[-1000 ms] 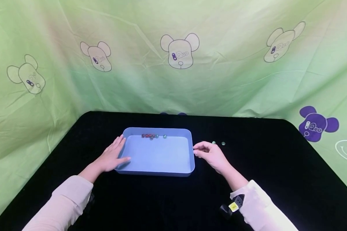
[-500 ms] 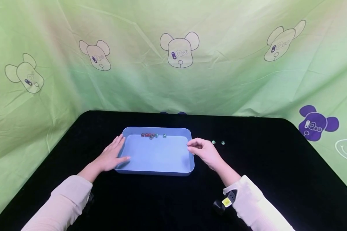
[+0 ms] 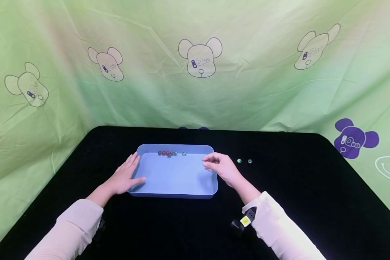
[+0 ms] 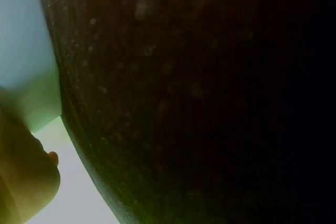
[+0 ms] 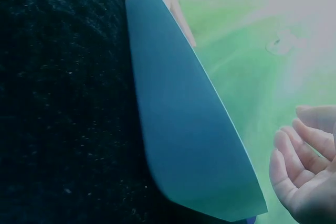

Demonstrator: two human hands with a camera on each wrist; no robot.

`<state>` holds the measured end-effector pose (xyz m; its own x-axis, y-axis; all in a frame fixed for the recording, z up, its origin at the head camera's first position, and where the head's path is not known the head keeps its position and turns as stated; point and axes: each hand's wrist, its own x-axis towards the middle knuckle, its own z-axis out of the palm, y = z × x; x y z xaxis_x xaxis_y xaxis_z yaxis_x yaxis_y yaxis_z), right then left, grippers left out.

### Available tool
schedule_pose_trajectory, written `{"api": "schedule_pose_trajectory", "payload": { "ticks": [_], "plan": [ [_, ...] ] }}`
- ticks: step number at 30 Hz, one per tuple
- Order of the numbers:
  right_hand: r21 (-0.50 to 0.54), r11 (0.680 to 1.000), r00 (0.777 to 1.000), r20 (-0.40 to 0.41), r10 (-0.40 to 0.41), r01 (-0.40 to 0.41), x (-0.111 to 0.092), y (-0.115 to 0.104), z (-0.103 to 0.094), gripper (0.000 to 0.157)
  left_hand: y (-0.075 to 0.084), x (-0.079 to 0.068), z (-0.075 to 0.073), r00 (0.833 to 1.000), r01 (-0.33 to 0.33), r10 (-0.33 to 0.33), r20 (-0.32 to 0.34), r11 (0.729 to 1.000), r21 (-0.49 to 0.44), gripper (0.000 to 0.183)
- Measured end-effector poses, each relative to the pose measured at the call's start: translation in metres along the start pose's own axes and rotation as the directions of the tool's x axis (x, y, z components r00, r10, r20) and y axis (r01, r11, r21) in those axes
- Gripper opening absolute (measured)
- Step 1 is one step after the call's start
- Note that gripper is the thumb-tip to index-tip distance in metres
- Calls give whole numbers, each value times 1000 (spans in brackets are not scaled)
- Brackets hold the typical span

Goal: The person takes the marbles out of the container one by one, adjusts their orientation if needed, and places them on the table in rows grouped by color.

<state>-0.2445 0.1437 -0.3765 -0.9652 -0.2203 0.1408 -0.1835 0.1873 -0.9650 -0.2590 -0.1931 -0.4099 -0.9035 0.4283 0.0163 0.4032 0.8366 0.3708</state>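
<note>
Green printed cloth (image 3: 198, 101) rises at twelve o'clock beyond the black table (image 3: 295, 173); we centre our clock on the shallow blue tray (image 3: 172, 178). The left hand (image 3: 126, 178), at nine o'clock, lies with fingers straight along the rim and thumb over the inner side, apparently steadying it. The right hand (image 3: 222, 167) hovers across the rim at three o'clock, fingers bent, thumb and forefinger close together; we cannot tell whether anything sits between them. Red and green marbles (image 3: 164, 153) cluster along the far wall from eleven to twelve o'clock, a single green marble (image 3: 184, 154) lying apart near one. Two loose greenish marbles (image 3: 239, 160) rest outside, between two and three o'clock. We judge the step in hand to be placing a marble in the tray; the next move would call for lowering the fingertips and parting them. The right wall, partly hidden by the hand, stands between the loose pair and the interior.
</note>
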Motion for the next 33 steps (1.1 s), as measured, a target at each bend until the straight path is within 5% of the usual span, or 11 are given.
{"api": "schedule_pose_trajectory", "payload": {
  "ticks": [33],
  "plan": [
    [-19,996,996,-18,85,-85,40,-4,10,26,1,-1,0,999,-14,14,-31,1000,-4,81]
  ]
}}
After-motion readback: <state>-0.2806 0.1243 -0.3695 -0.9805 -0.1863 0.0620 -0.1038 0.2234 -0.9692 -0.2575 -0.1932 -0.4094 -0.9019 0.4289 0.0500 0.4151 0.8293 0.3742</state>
